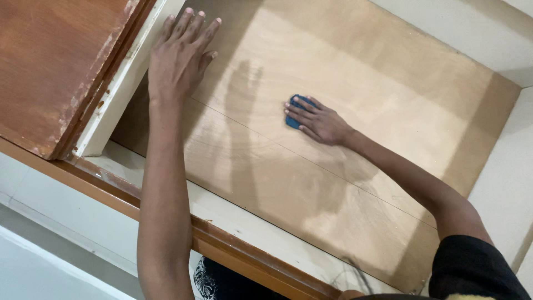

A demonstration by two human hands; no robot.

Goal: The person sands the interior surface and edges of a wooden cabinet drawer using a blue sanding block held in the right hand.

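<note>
My right hand (317, 120) presses flat on a small blue cloth (291, 116) against the light plywood back panel (388, 83) inside an open cupboard. Only the cloth's left edge shows from under the fingers. My left hand (177, 53) rests with fingers spread and flat on the upper left of the same panel, beside the white inner edge of the cupboard door (119, 89). It holds nothing.
The brown wooden door (50, 61) stands open at the upper left, its edge chipped. A brown front frame (111, 194) runs diagonally below my arms. White cupboard side walls (502, 183) bound the panel at the right. A thin seam crosses the plywood.
</note>
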